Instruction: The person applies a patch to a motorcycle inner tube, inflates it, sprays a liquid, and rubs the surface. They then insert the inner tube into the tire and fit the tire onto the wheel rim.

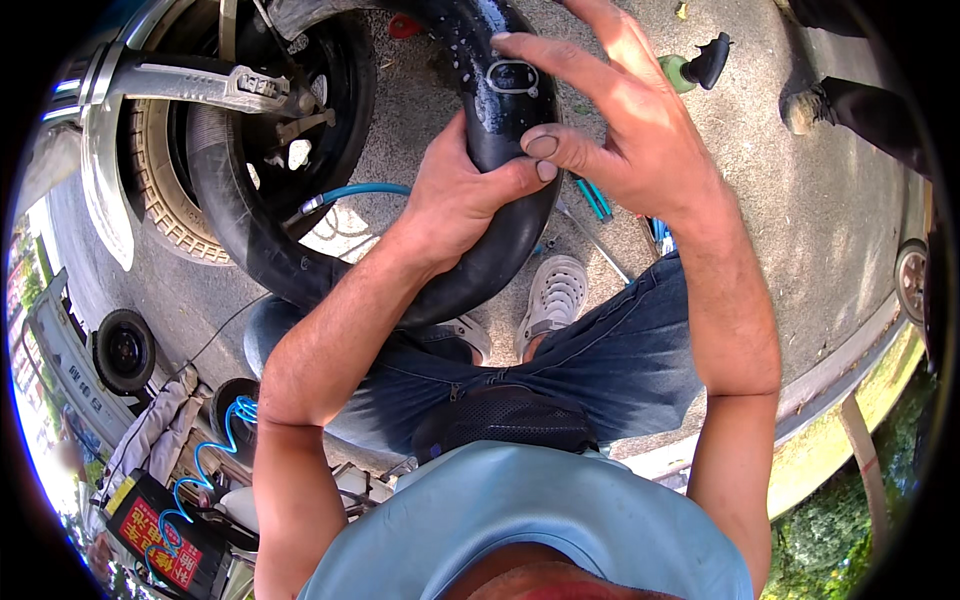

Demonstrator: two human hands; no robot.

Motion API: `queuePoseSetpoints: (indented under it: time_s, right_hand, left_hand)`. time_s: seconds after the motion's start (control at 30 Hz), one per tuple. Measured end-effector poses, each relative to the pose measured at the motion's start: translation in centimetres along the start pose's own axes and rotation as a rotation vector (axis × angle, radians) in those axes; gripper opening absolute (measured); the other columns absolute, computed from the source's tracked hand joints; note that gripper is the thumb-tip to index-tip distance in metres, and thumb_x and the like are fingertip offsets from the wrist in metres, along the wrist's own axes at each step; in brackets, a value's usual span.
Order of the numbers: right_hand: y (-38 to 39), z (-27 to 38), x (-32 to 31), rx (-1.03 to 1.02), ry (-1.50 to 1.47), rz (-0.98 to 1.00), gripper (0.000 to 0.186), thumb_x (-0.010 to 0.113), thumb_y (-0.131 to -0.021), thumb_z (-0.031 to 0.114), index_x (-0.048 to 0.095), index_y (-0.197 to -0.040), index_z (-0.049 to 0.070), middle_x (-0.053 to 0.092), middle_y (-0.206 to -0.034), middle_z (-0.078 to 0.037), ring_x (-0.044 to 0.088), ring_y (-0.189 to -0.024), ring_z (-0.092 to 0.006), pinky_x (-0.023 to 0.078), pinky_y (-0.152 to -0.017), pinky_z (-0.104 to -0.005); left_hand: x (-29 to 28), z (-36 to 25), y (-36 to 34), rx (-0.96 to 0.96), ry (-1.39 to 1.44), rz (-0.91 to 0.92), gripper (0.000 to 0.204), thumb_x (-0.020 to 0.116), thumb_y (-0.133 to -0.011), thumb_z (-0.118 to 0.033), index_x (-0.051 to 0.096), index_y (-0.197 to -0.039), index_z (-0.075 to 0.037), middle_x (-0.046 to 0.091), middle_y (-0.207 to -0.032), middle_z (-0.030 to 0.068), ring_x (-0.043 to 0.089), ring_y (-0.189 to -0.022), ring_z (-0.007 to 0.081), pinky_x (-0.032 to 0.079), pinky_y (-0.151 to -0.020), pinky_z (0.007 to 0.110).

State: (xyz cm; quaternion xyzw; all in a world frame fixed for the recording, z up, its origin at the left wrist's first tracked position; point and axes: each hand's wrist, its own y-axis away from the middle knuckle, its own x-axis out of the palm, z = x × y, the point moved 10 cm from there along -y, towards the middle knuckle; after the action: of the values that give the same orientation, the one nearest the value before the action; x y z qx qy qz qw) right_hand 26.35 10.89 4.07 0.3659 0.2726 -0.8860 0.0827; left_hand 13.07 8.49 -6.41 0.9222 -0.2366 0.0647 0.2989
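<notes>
A black inflated inner tube (490, 265) loops in front of me, above my knees. My left hand (470, 195) is wrapped around its right side, thumb lying along the top. My right hand (625, 125) is spread over the outer side of the same stretch, with the thumb and a fingertip at the rubber; whether they press on it I cannot tell. Between the hands, a pale outline rings a small oval dark patch (513, 78). Whitish smears and specks mark the rubber around it. A blue air hose (370, 190) passes behind the tube, close to my left wrist.
A treaded tire (165, 190) and a metal fender (105, 185) stand at the left. Teal-handled tools (594, 200) and a green spray bottle (678, 73) are at the right, near another person's shoe (800, 110). A small wheel (125, 350) and coiled blue hose (195, 480) sit lower left.
</notes>
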Motion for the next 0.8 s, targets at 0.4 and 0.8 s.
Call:
queuePoseSetpoints:
  time_s: [0.4,0.8]
  right_hand:
    - [0.2,-2.6,0.2,0.163,-0.139,0.046,0.063,0.075,-0.090,0.048,0.066,-0.135,0.005,0.046,-0.147,-0.036,0.047,-0.136,-0.0504,0.038,-0.113,-0.0551]
    - [1.1,-1.0,-1.6,0.089,-0.127,0.016,0.059,0.080,-0.086,0.042,0.069,-0.130,0.004,0.051,-0.145,-0.030,0.049,-0.136,-0.0459,0.040,-0.111,-0.0515]
  left_hand:
    - [0.2,-0.2,0.3,-0.039,0.014,-0.007,0.060,0.084,-0.084,-0.017,0.053,-0.132,-0.002,0.066,-0.113,0.0066,0.066,-0.101,0.0141,0.056,-0.088,0.031]
    - [0.3,-0.6,0.1,-0.010,0.026,-0.007,0.060,0.085,-0.083,-0.020,0.054,-0.130,-0.001,0.067,-0.111,0.0088,0.068,-0.098,0.0152,0.058,-0.086,0.031]
